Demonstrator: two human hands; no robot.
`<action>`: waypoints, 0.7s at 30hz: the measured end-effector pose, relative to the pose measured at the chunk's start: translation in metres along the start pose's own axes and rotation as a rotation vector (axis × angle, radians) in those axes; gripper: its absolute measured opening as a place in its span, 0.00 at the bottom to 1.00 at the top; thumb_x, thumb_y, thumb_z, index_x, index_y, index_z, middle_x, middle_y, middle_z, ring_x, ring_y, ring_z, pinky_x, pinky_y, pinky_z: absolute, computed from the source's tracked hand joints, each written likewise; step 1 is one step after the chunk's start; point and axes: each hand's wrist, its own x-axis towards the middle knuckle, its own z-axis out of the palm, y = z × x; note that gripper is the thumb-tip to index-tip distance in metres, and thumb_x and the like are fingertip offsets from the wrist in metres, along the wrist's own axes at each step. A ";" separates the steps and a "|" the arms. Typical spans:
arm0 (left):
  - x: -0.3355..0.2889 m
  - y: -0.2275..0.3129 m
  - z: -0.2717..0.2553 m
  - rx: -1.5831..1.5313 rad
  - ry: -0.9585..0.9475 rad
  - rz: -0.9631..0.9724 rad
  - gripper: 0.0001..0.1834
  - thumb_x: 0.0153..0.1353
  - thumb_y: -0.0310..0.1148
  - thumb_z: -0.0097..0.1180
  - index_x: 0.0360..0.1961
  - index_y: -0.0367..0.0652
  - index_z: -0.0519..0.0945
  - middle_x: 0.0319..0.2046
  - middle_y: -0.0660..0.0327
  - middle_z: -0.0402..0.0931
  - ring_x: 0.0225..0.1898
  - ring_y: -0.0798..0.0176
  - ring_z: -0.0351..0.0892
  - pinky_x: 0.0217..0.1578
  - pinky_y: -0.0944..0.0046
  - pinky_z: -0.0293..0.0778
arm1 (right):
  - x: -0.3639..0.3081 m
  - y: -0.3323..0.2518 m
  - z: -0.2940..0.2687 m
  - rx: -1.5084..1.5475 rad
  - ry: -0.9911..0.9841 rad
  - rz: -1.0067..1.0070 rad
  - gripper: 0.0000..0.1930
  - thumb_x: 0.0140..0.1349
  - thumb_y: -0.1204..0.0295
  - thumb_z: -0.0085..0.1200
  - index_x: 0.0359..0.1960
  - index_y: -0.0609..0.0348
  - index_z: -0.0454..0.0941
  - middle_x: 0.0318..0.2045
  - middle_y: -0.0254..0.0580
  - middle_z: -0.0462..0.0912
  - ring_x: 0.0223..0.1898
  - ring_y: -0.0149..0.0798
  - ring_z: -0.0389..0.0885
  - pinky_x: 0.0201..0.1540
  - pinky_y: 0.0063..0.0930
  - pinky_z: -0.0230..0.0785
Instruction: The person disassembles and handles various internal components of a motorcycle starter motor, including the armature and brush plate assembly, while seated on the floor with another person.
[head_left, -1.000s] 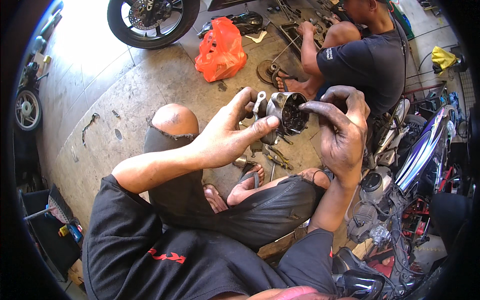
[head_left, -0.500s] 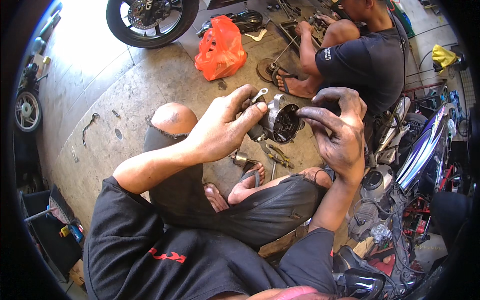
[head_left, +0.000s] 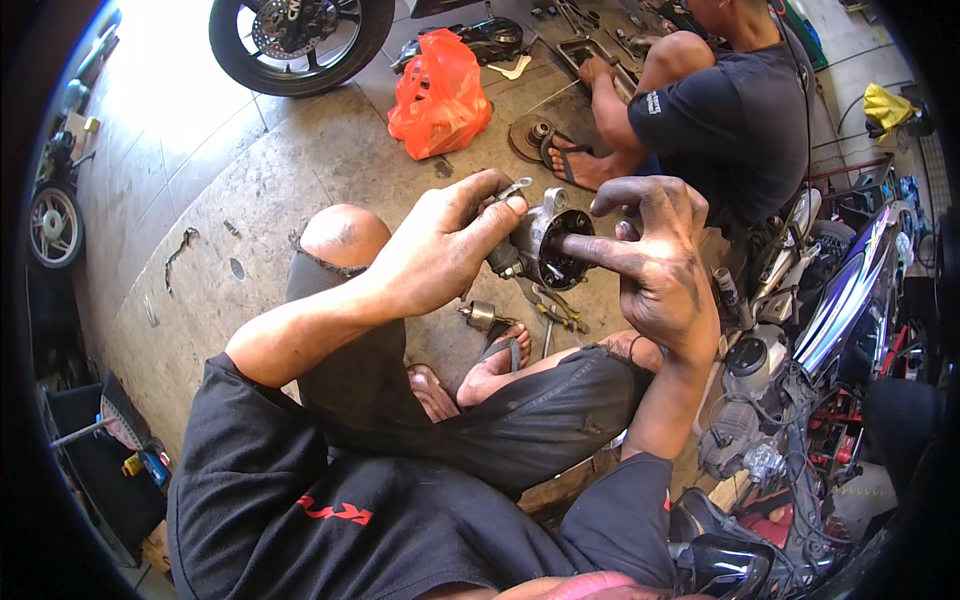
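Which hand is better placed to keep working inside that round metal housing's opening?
Right. The right hand already has a finger pointing into the open face of the round metal housing, with its other fingers free. The left hand grips the housing from its far side, steadying it, so it is probably best left there.

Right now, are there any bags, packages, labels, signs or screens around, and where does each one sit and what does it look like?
Plastic bag: on the concrete floor beside the motorcycle wheel, crumpled, bright orange-red.
Sleeve mark: small pale printed patch on the other person's dark shirt sleeve.
Shirt mark: small red print on the wearer's own black shirt, low in view.
No signs or screens show.
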 end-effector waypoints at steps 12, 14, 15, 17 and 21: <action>0.000 -0.002 -0.001 0.017 0.014 0.021 0.27 0.69 0.46 0.51 0.52 0.27 0.73 0.29 0.54 0.77 0.30 0.67 0.74 0.31 0.64 0.71 | 0.002 0.000 0.005 -0.053 -0.014 -0.030 0.18 0.40 0.75 0.58 0.36 0.44 0.88 0.45 0.32 0.75 0.52 0.41 0.71 0.55 0.41 0.54; 0.000 0.002 -0.001 0.006 -0.003 0.011 0.26 0.69 0.45 0.51 0.51 0.28 0.74 0.27 0.56 0.77 0.27 0.68 0.73 0.28 0.65 0.70 | 0.001 -0.001 0.004 -0.044 -0.010 -0.020 0.18 0.40 0.75 0.58 0.36 0.44 0.88 0.45 0.33 0.75 0.52 0.41 0.71 0.55 0.41 0.54; 0.000 0.005 -0.002 -0.012 -0.023 -0.055 0.26 0.69 0.44 0.53 0.54 0.28 0.73 0.35 0.55 0.77 0.35 0.67 0.73 0.37 0.65 0.69 | 0.000 0.000 0.005 -0.036 -0.005 -0.017 0.18 0.40 0.75 0.58 0.35 0.44 0.88 0.45 0.33 0.75 0.52 0.41 0.71 0.55 0.41 0.54; 0.000 0.011 -0.003 -0.046 -0.063 -0.188 0.28 0.69 0.42 0.55 0.60 0.27 0.70 0.50 0.54 0.77 0.52 0.65 0.74 0.55 0.66 0.69 | -0.002 0.002 0.008 -0.044 0.013 -0.025 0.18 0.39 0.76 0.58 0.35 0.44 0.87 0.45 0.33 0.76 0.52 0.42 0.71 0.55 0.41 0.54; 0.000 0.011 -0.004 -0.081 -0.071 -0.227 0.28 0.69 0.42 0.55 0.60 0.27 0.70 0.50 0.54 0.77 0.52 0.65 0.73 0.54 0.66 0.69 | -0.002 0.002 0.007 -0.052 0.023 -0.019 0.18 0.39 0.77 0.58 0.34 0.44 0.87 0.45 0.33 0.76 0.52 0.42 0.71 0.55 0.40 0.54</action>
